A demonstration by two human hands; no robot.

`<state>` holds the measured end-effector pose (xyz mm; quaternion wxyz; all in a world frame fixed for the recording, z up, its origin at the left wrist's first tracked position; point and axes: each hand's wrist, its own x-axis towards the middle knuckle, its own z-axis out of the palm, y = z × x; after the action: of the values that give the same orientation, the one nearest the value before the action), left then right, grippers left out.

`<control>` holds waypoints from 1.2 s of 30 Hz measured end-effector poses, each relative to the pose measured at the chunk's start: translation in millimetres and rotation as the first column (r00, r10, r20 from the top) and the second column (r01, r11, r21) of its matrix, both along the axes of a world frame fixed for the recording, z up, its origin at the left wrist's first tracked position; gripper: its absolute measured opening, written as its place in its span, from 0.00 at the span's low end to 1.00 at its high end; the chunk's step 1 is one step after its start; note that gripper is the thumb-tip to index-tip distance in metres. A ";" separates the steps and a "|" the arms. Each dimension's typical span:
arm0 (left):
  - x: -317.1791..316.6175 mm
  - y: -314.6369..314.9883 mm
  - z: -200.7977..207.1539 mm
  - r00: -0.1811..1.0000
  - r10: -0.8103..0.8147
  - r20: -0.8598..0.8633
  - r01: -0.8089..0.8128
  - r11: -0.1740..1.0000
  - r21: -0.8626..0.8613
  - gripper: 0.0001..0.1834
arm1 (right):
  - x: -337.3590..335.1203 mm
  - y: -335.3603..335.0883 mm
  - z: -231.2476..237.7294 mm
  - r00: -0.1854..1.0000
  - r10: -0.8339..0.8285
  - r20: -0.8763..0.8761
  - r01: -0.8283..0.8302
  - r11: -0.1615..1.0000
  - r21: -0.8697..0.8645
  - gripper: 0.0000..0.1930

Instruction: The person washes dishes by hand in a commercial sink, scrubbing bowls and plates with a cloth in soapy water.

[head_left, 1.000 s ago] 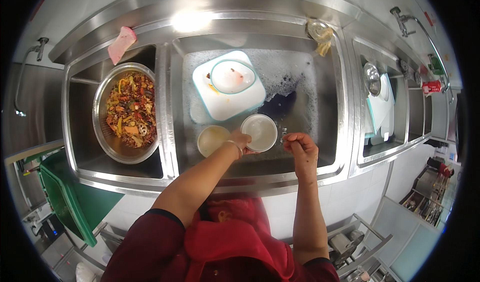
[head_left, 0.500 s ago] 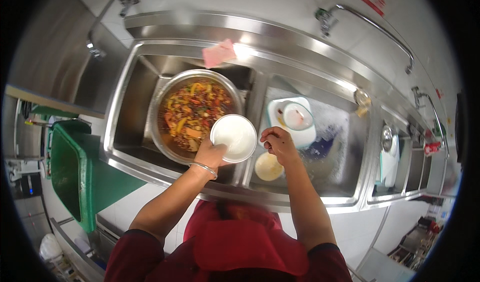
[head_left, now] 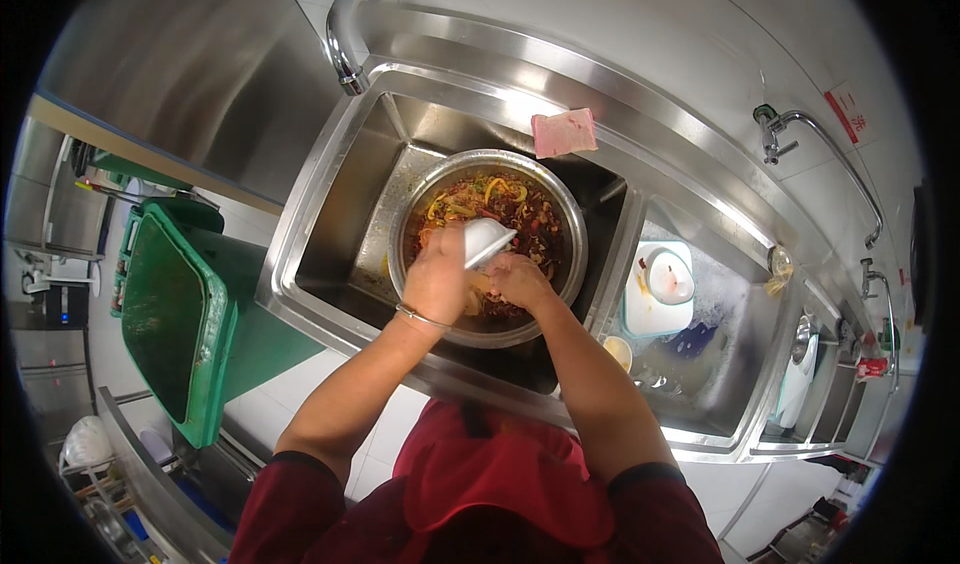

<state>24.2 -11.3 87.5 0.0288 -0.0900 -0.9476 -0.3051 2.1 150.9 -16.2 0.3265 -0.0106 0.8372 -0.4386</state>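
Observation:
Over a round metal basin (head_left: pixel 577 209) of food scraps (head_left: pixel 540 226), my left hand (head_left: pixel 440 276) grips a white bowl (head_left: pixel 487 241). The bowl is tipped on its side, its underside facing up and away from me. My right hand (head_left: pixel 518 282) is close beside the bowl's lower edge with its fingers curled. What those fingers hold, if anything, is hidden. Red, yellow and brown bits fill the basin, which stands in the left sink (head_left: pixel 375 179). The left hand is slightly blurred, and a bracelet circles that wrist.
A pink cloth or sponge (head_left: pixel 564 134) lies on the sink's back ledge. Foamy water in the right sink (head_left: pixel 735 329) surrounds white dishes (head_left: pixel 667 274) and a small bowl (head_left: pixel 618 352). A green bin (head_left: pixel 215 334) stands at the left. Faucets (head_left: pixel 345 69) project from the wall.
The bowl went from facing up beside the basin to tipped over the scraps. My right hand moved left from above the right sink to the bowl. The view has shifted left.

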 end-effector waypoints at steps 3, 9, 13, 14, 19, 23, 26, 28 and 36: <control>-7.5 -18.5 -11.2 0.998 0.057 -0.027 -0.058 0.997 -0.056 0.27 | 1.8 5.1 -4.2 0.997 0.001 -0.081 0.001 1.000 0.022 0.09; -4.4 -37.7 -46.5 0.990 0.051 -0.133 -0.061 0.996 -0.072 0.27 | 21.1 10.4 35.6 0.908 0.297 -0.295 -0.107 0.845 0.523 0.15; 1.6 -45.0 -56.4 0.997 0.077 0.031 -0.082 0.974 0.211 0.28 | 45.1 35.7 49.4 0.861 0.049 -0.506 -0.002 0.996 0.093 0.13; 3.4 -46.0 -63.2 0.978 0.062 0.201 -0.137 0.913 0.385 0.28 | 52.6 46.4 57.7 0.829 -0.002 -0.559 0.014 1.000 0.018 0.12; 33.9 5.9 -34.6 0.695 -0.037 0.718 -0.619 0.475 0.625 0.30 | 123.1 143.6 79.9 0.702 -0.511 -0.495 0.393 0.859 -0.329 0.11; 59.6 59.8 -26.5 0.705 -0.332 0.626 -0.576 0.246 0.779 0.36 | 186.5 238.8 55.5 0.570 -0.712 -0.411 0.709 0.679 -0.192 0.11; 80.4 125.7 -11.8 0.675 -0.437 0.595 -0.556 0.228 0.799 0.37 | 234.5 310.8 7.7 0.568 -0.712 -0.412 0.778 0.628 -0.012 0.13; 96.0 163.2 -11.5 0.620 -0.435 0.652 -0.598 0.276 0.753 0.36 | 261.9 347.6 -2.1 0.561 -0.746 -0.358 0.800 0.600 0.005 0.14; 166.4 297.3 -36.2 0.474 -0.291 0.831 -0.736 0.387 0.555 0.25 | 285.9 462.8 -46.1 0.735 -0.643 -0.214 0.677 0.683 0.273 0.33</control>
<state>190.5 286.0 51.4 -0.3430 0.2585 -0.5087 -0.7462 288.0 613.7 -62.4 0.1004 0.3251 0.8612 -0.3776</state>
